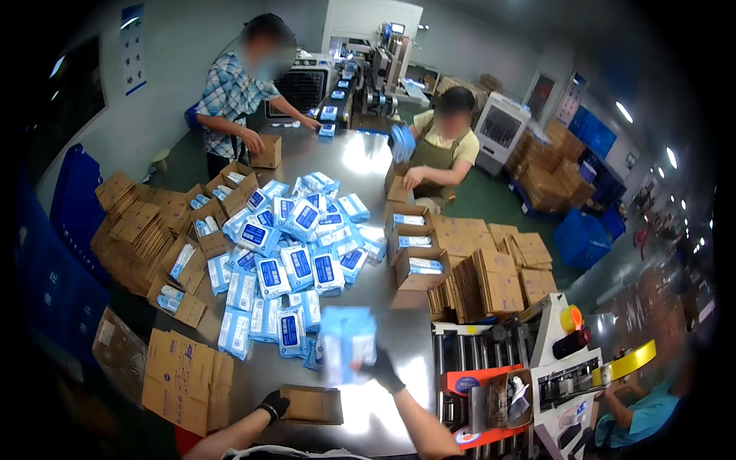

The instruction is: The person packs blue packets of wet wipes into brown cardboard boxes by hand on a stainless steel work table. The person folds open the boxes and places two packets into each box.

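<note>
My right hand (381,370), in a dark glove with bare fingertips, grips a light-blue and white wipes pack (343,341) above the metal table. The pack is smeared by motion, and I cannot tell whether it is one or several. Below it, an open cardboard box (310,406) lies near the table's front edge. My left hand (274,405), also in a dark glove, is closed on the box's left edge. Just beyond both hands spreads a large heap of wipes packs (295,264).
Filled cartons (180,303) line the table's left side, others (420,268) the right. Flattened cardboard (180,376) stands at the near left. A roller conveyor with a taping machine (563,376) is at the right. Two people work across the table by a pack-carrying belt (337,96); another sits far right.
</note>
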{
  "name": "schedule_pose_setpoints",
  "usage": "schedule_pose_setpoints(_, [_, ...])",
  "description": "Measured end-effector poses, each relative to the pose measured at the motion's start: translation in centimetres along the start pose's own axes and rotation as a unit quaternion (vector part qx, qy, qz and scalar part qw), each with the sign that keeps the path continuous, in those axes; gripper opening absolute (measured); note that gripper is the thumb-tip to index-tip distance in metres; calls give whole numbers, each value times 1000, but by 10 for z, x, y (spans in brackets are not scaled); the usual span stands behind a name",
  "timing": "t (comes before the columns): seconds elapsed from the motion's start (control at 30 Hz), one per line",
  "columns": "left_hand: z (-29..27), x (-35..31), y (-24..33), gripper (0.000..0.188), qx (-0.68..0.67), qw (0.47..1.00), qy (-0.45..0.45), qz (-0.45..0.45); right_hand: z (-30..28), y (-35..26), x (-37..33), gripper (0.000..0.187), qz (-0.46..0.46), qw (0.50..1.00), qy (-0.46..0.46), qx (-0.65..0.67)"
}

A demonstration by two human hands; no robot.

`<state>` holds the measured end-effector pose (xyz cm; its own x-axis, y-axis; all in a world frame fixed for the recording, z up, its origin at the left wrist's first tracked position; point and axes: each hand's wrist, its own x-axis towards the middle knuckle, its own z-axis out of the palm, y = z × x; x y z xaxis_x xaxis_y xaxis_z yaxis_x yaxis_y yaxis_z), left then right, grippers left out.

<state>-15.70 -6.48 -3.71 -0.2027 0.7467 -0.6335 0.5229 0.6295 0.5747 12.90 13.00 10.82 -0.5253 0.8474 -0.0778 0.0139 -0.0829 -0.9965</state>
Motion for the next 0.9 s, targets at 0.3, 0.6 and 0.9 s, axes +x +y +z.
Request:
schedule_pose_setpoints(0.3, [17, 84, 32, 43, 375, 766, -201, 482, 52, -20, -115, 64, -90, 831, -152, -527])
schedule_pose_setpoints(0.6, [25, 54, 49, 48, 297, 886, -121, 333, 74, -6, -135, 69, -204, 820, -54, -532])
schedule_pose_setpoints(0.9, [30, 50, 27, 42, -8, 955, -104, 279, 77, -16, -145, 54, -67, 794, -75, -600])
